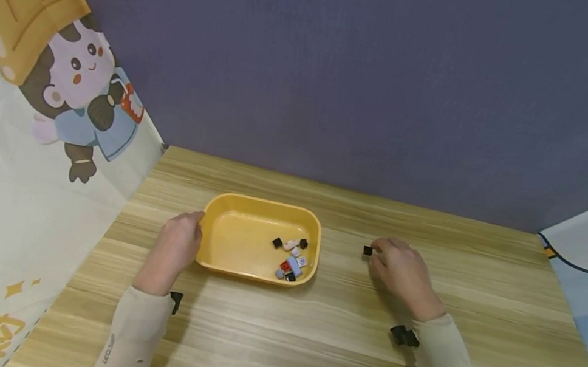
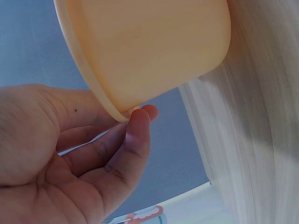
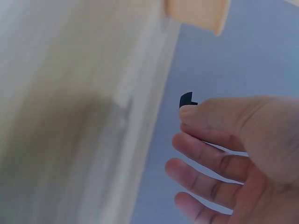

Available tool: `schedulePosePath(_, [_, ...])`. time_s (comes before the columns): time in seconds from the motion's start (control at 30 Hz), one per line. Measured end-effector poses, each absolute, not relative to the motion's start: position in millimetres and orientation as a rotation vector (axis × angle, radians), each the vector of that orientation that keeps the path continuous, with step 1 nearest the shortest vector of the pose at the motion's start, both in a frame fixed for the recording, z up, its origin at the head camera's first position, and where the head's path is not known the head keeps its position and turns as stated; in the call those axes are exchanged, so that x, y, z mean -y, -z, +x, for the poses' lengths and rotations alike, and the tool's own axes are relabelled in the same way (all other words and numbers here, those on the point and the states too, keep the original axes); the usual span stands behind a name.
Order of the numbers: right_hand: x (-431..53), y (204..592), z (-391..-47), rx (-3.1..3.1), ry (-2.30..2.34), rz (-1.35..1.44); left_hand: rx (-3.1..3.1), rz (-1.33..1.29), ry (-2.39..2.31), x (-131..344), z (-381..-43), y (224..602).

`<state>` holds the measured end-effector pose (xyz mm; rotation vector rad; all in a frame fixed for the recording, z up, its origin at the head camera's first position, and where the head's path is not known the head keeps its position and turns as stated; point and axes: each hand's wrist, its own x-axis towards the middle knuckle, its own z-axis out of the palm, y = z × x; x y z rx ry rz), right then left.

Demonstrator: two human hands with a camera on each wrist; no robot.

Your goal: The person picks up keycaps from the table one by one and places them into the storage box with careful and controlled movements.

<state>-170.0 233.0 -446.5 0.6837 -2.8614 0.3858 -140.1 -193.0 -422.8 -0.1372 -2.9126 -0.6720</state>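
A yellow plastic bin (image 1: 243, 241) stands on the wooden table. My left hand (image 1: 175, 245) grips its left rim; in the left wrist view, the fingers (image 2: 138, 133) and thumb pinch the rim. Several small toy bricks lie toward the bin's right side, among them a light blue brick (image 1: 293, 265), a red brick (image 1: 285, 266), a white brick (image 1: 302, 261) and a black brick (image 1: 277, 243). To the right of the bin, my right hand (image 1: 404, 273) pinches a small black brick (image 3: 186, 99) between thumb and forefinger, above the table. Its other fingers are loosely bent.
The wooden table (image 1: 329, 347) reaches back to a dark blue panel (image 1: 340, 79). On the left stands a pale wall with a cartoon figure (image 1: 83, 78). A black wrist mount (image 1: 404, 336) sits at my right sleeve, another (image 1: 176, 302) at my left.
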Motion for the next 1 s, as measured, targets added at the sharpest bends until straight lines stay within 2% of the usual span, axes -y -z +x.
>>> schedulePosePath(0.43, [-166.1, 407.8, -170.7, 2.796, -0.379, 0.76, 2.898, -0.129, 0.655, 193.0, -140.1, 422.7])
schedulePosePath(0.77, [-100.7, 399.2, -165.2, 2.795, -0.393, 0.909, 2.903, -0.133, 0.665, 194.7, -140.3, 421.7])
schedulePosePath(1.0, [-76.6, 403.9, -161.1, 2.767, -0.328, 1.002, 2.938, -0.116, 0.683, 195.2, -140.1, 422.1])
